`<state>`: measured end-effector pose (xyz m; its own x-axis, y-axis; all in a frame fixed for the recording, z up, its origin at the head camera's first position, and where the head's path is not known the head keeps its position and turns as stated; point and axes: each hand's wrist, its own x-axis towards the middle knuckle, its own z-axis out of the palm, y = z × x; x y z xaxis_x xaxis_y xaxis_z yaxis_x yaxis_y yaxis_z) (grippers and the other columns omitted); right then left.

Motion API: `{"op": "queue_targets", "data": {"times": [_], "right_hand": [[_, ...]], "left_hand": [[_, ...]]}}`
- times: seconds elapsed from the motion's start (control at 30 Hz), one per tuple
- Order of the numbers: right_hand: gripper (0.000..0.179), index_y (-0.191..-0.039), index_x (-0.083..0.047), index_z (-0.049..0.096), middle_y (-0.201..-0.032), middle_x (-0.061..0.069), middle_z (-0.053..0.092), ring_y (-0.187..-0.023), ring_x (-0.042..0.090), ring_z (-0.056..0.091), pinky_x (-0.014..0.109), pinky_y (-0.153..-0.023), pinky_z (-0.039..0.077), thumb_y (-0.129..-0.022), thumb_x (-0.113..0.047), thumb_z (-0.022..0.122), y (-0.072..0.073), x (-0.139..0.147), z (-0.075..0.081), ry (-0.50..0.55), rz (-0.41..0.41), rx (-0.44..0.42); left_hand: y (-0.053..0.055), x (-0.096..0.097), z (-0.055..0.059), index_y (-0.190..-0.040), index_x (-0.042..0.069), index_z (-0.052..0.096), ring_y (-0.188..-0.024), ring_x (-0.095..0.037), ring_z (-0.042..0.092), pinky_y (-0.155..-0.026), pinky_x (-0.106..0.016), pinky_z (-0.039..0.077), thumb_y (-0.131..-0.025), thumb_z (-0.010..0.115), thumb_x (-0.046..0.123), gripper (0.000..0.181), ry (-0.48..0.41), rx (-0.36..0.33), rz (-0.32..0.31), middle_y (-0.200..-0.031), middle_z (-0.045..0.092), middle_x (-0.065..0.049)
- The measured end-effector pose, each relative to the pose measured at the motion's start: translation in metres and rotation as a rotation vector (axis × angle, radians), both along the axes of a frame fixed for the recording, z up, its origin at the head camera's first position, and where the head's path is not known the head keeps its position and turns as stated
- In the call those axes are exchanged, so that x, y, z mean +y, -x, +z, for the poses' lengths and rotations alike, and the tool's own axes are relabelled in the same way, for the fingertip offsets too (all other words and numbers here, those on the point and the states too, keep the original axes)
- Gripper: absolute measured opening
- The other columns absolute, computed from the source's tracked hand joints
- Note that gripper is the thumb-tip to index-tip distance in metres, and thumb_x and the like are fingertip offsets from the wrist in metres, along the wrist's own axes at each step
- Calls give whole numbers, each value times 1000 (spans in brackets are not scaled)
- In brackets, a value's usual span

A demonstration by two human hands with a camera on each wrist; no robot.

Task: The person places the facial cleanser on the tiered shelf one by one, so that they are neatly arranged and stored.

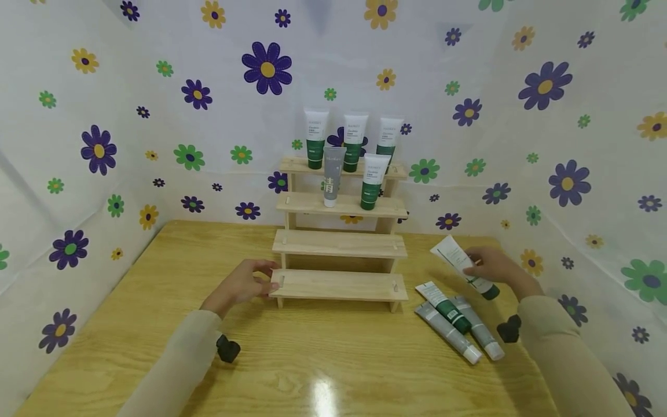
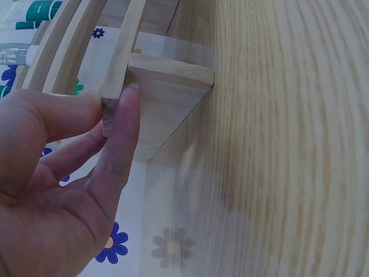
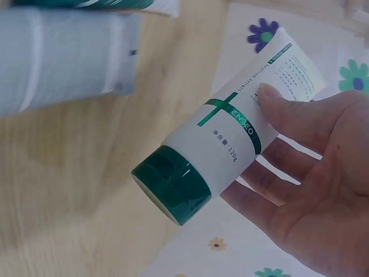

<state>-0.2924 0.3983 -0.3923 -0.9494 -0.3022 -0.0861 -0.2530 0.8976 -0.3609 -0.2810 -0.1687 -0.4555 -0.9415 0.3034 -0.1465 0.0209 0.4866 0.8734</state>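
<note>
A wooden four-step display rack (image 1: 339, 285) stands at the back middle of the table. My left hand (image 1: 244, 285) pinches the left end of its lowest shelf, thumb above and fingers below, as the left wrist view shows. At the right, my right hand (image 1: 492, 267) grips a white squeeze tube (image 3: 230, 124) with a green cap, tilted with the cap toward the lower right in the head view. Beneath it on the table lie a white-and-green tube (image 1: 444, 307) and two grey tubes (image 1: 449, 334) with white caps, close together.
Three white-and-green tubes (image 1: 354, 142) stand on the top shelf. One grey tube (image 1: 332, 176) and one white-and-green tube (image 1: 374, 181) stand on the shelf below. Flower-print cloth (image 1: 219, 116) hangs behind and at both sides of the wooden table (image 1: 281, 359).
</note>
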Motion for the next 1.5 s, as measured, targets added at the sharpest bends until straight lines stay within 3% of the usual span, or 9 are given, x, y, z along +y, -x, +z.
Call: {"op": "queue_targets", "data": {"times": [0.17,0.4,0.63,0.8,1.27,1.5], "right_hand": [[40,-127,13,60,-119,36,67,-103,49,69,55,-81,63,-96,-10,70,1,-5,9,54,8,9],[45,-133,17,56,-116,35,67,-95,40,71,52,-77,64,-96,-7,69,-2,-17,18,141,32,25],[38,-128,14,58,-119,36,66,-101,44,70,58,-84,61,-98,-8,67,-4,-28,26,166,-15,49],[47,-137,16,52,-126,39,62,-107,51,68,61,-87,60,-100,-9,66,-4,-35,32,193,-30,44],[51,-142,13,48,-136,39,57,-119,57,61,69,-98,52,-101,-13,65,-3,-53,50,222,-103,31],[51,-142,15,48,-134,40,57,-119,57,61,69,-99,53,-102,-12,64,0,-58,53,258,-90,52]], "left_hand": [[-1,1,0,-141,3,59,-86,-17,69,-79,-36,65,-95,74,9,48,-9,-12,9,-129,58,-22],[-2,0,-1,-141,2,58,-86,-18,69,-79,-36,65,-95,73,8,49,-7,-15,-3,-130,57,-23],[-2,1,-1,-141,2,58,-86,-18,69,-78,-36,65,-94,73,7,49,-23,-15,-6,-129,57,-23],[-2,1,0,-141,2,58,-87,-19,68,-78,-35,65,-94,74,7,49,-23,-15,-6,-129,56,-23],[-1,1,1,-141,-1,57,-85,-17,69,-78,-37,65,-94,72,3,49,-28,-3,-10,-128,56,-24],[-2,0,2,-140,-1,58,-83,-17,69,-78,-39,65,-94,73,4,50,-31,-1,-14,-128,57,-25]]}}
